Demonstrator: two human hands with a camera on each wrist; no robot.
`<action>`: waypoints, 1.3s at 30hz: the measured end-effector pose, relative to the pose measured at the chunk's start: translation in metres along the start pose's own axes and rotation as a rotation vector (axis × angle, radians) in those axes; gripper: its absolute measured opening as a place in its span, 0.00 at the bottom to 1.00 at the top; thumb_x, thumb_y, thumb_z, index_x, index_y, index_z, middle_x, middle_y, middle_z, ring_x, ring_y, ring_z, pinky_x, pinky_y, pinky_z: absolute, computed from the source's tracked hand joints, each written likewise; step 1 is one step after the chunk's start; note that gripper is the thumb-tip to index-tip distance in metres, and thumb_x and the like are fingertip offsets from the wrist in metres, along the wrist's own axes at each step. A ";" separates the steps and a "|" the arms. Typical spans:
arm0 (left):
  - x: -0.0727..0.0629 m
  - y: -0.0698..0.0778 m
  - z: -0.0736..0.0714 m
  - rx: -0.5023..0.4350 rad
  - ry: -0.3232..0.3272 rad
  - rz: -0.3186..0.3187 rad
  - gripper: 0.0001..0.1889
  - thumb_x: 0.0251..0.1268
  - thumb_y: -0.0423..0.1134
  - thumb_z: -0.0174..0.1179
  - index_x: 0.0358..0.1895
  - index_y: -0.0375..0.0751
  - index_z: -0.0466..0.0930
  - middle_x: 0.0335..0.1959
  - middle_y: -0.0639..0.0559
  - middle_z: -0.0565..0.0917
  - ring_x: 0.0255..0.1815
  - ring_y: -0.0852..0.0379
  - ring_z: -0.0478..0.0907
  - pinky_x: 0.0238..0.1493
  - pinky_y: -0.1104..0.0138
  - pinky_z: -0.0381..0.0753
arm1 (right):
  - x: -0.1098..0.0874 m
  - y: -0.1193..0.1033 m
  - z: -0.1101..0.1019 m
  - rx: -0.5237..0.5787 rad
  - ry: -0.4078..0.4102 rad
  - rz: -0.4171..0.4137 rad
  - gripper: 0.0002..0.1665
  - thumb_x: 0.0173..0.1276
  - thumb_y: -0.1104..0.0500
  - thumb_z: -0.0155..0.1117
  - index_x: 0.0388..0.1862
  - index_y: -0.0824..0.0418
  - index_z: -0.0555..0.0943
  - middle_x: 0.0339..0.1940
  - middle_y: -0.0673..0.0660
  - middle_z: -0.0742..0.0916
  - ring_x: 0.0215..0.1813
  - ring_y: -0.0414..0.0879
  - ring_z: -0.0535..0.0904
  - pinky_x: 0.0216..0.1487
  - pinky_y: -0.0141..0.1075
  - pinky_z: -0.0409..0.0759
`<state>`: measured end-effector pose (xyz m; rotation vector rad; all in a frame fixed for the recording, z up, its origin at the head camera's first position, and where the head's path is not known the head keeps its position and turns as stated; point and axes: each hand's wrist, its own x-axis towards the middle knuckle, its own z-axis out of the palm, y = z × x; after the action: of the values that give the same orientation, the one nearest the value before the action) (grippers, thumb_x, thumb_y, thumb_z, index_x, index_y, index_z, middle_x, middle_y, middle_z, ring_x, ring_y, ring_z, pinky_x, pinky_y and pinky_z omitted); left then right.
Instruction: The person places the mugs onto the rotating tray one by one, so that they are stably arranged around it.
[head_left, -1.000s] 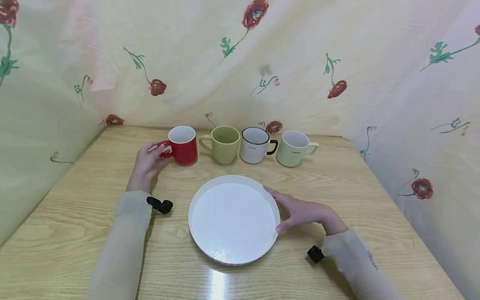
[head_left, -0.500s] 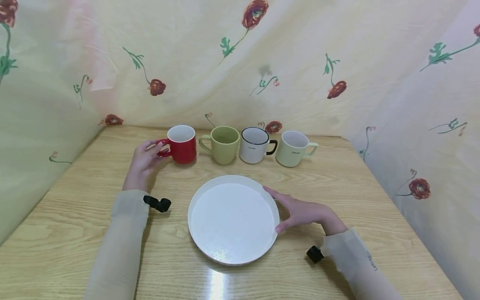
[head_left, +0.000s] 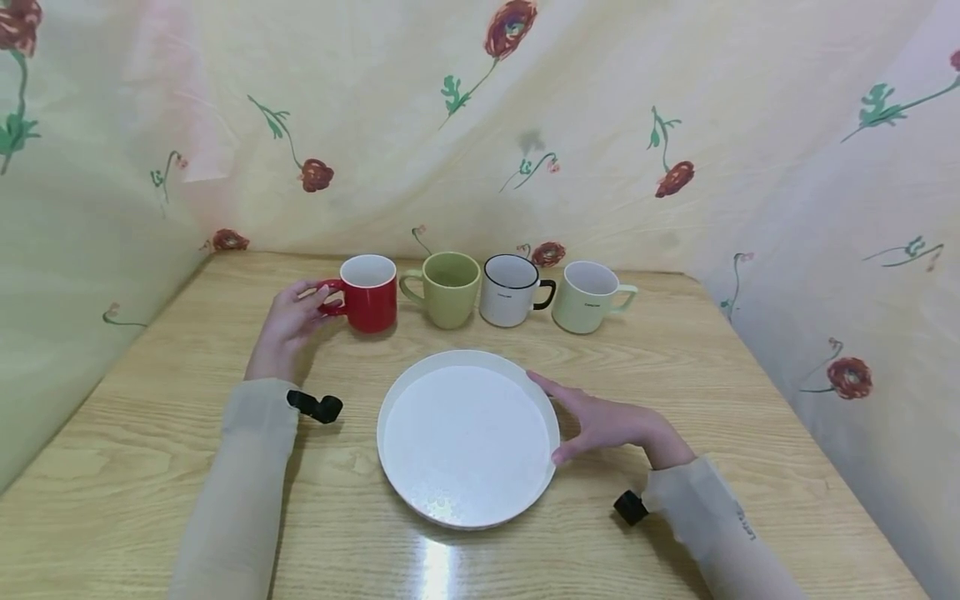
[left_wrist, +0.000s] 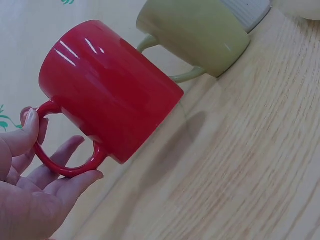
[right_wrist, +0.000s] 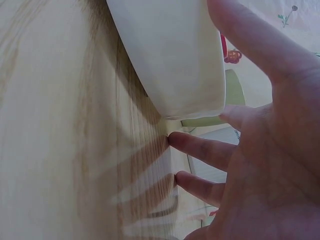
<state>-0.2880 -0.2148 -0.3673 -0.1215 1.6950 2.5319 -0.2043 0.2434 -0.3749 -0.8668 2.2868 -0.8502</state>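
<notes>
My left hand (head_left: 288, 321) grips the handle of a red mug (head_left: 372, 302) with a white inside, at the left end of a row. In the left wrist view the thumb presses on top of the red handle (left_wrist: 70, 171) and fingers pass through and under it. The mug is upright, its shadow falling on the wood beside its base. My right hand (head_left: 611, 425) is spread at the right side of a round white tray (head_left: 384, 417), thumb and forefinger at its rim. Its other fingers (right_wrist: 202, 147) reach down to the tabletop in the right wrist view.
Right of the red mug stand an olive-green mug (head_left: 450, 296), a white mug (head_left: 508, 298) with black rim and handle, and a pale green mug (head_left: 583, 304). Behind them a flowered cloth (head_left: 420, 125) hangs at the back edge of the wooden table (head_left: 352, 533).
The red mug, held by my left hand, has shifted slightly right and towards me over the last half second. My right hand and the tray have kept their places.
</notes>
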 end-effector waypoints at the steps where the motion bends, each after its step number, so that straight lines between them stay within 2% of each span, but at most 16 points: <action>1: 0.000 0.000 0.000 0.009 -0.004 0.001 0.04 0.70 0.33 0.53 0.39 0.45 0.76 0.35 0.58 0.85 0.38 0.61 0.85 0.42 0.70 0.86 | 0.000 0.000 0.000 -0.001 0.000 0.001 0.71 0.52 0.47 0.77 0.80 0.57 0.37 0.81 0.61 0.48 0.80 0.61 0.42 0.76 0.64 0.48; 7: 0.000 0.002 0.002 -0.021 -0.058 0.037 0.05 0.71 0.32 0.52 0.38 0.44 0.77 0.34 0.58 0.88 0.37 0.60 0.86 0.40 0.70 0.86 | 0.000 -0.001 0.000 0.007 0.001 0.004 0.71 0.52 0.47 0.77 0.80 0.57 0.37 0.81 0.61 0.49 0.80 0.61 0.43 0.76 0.63 0.48; 11: -0.003 0.006 0.005 -0.009 -0.055 0.040 0.04 0.71 0.33 0.53 0.38 0.45 0.77 0.32 0.59 0.88 0.35 0.61 0.87 0.37 0.71 0.86 | 0.000 -0.001 0.000 0.010 0.000 0.001 0.71 0.52 0.48 0.77 0.80 0.57 0.37 0.81 0.61 0.49 0.80 0.61 0.43 0.76 0.63 0.48; 15: -0.006 0.010 0.010 -0.019 -0.041 0.013 0.02 0.70 0.35 0.54 0.41 0.44 0.75 0.31 0.59 0.88 0.36 0.61 0.87 0.39 0.70 0.87 | 0.000 -0.002 0.000 0.003 -0.001 0.002 0.71 0.52 0.47 0.77 0.80 0.57 0.38 0.81 0.61 0.49 0.80 0.61 0.43 0.76 0.63 0.49; 26: -0.006 0.014 0.019 -0.031 -0.078 0.026 0.02 0.69 0.35 0.55 0.41 0.45 0.76 0.33 0.57 0.88 0.37 0.59 0.87 0.41 0.69 0.87 | 0.000 -0.004 -0.002 -0.003 -0.004 0.010 0.71 0.52 0.47 0.77 0.80 0.59 0.38 0.81 0.62 0.50 0.80 0.61 0.43 0.76 0.62 0.48; 33: -0.008 0.016 0.021 0.003 -0.072 0.044 0.03 0.68 0.37 0.57 0.42 0.45 0.77 0.34 0.58 0.88 0.38 0.60 0.87 0.42 0.69 0.86 | 0.000 -0.004 -0.002 -0.004 -0.001 -0.004 0.71 0.52 0.47 0.78 0.80 0.59 0.38 0.81 0.62 0.50 0.80 0.61 0.44 0.76 0.62 0.49; 39: -0.007 0.016 0.026 0.034 -0.098 0.065 0.04 0.68 0.36 0.57 0.43 0.45 0.77 0.38 0.56 0.86 0.39 0.60 0.86 0.43 0.70 0.86 | -0.001 -0.004 -0.002 0.000 0.006 -0.006 0.71 0.52 0.48 0.78 0.80 0.59 0.39 0.81 0.62 0.50 0.80 0.61 0.44 0.76 0.62 0.49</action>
<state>-0.2832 -0.1976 -0.3417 0.0599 1.7315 2.5080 -0.2038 0.2426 -0.3706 -0.8726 2.2904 -0.8558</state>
